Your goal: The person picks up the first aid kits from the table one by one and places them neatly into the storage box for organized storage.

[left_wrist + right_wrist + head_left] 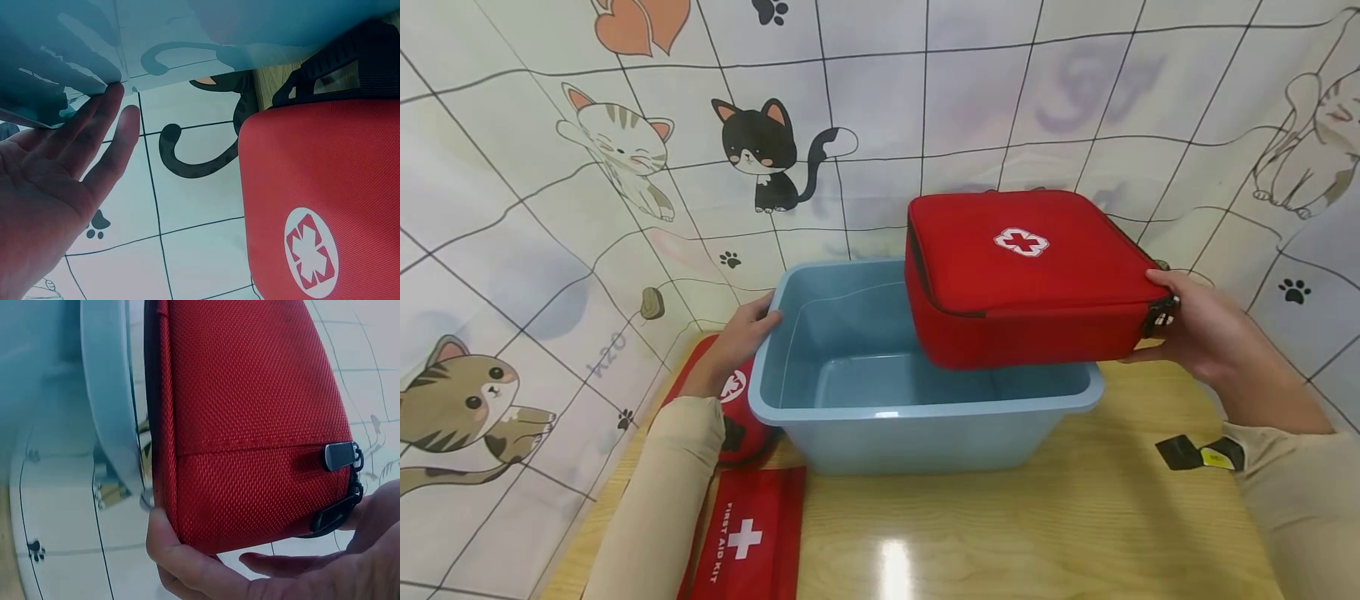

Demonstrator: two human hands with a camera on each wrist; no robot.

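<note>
Pinching the bag [1030, 275] at a corner, the right hand [1206, 333] holds it over the bin [917, 443]; the left hand [741, 337] grips the rim [985, 407] between thumb and fingers, likely to steady it.

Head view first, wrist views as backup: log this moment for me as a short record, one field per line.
left hand: left hand touches the left side of the blue tub
right hand: right hand grips the right end of the big red bag
bag position: above the tub's right part; contact with the rim unclear
tub position: on the wooden table
left of tub: second red bag
front left: flat red pouch, printed FIRST AID KIT
backdrop: cat-print sheet
</note>
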